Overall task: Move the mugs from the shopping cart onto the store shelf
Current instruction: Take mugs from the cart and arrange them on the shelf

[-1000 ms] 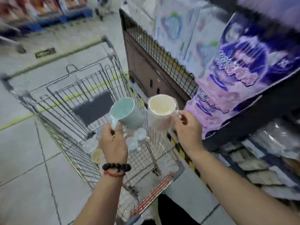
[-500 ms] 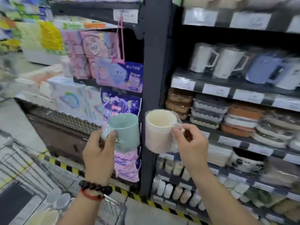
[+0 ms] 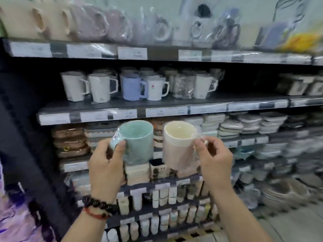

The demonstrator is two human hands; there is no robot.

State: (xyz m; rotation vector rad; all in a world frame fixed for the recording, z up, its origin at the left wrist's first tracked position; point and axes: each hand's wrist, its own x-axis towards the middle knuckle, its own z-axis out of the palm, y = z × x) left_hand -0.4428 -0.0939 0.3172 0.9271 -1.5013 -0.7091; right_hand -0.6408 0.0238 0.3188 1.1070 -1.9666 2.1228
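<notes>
My left hand [image 3: 104, 163] grips a teal mug [image 3: 138, 142] by its handle; the mug is wrapped in clear plastic. Beside it, my right hand [image 3: 215, 159] holds a cream and pale pink mug [image 3: 178, 147] by its handle, also wrapped. Both mugs are upright, side by side, in the air in front of the store shelf. The mug shelf [image 3: 157, 103] lies just above them and carries white and blue mugs [image 3: 132, 88]. The shopping cart is out of view.
A top shelf [image 3: 157, 53] holds wrapped goods. Below the mug shelf are stacked containers [image 3: 244, 124] and plates, then rows of small bottles [image 3: 164, 194]. A dark upright post [image 3: 26, 137] stands at the left, with purple packaging [image 3: 10, 215] beside it.
My view has swung from the cart to the shelving. Both hands have carried the mugs up and to the right, so they now sit in front of the shelves.
</notes>
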